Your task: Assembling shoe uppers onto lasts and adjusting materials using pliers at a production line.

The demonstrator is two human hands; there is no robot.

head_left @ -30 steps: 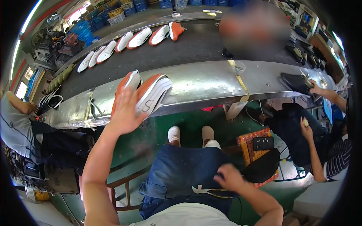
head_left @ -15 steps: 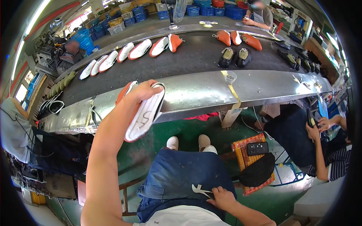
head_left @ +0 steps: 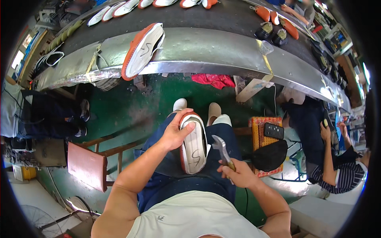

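Left hand [head_left: 177, 135], the nearer, grips shoe [head_left: 194, 148] by its far end, long axis roughly fore-and-aft; right hand [head_left: 239, 173] clasps metal tool [head_left: 223, 149].

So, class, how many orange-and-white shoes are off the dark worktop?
2: one shoe in the left hand, the other shoe on the metal ledge. More could be hidden under the ledge.

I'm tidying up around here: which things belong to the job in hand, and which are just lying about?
In the job:
orange-and-white shoe, held by the left hand
metal tool, gripped by the right hand
probably the similar shoe on the bench's near edge

Seemingly just lying about:
red cloth below the bench
black phone-like device
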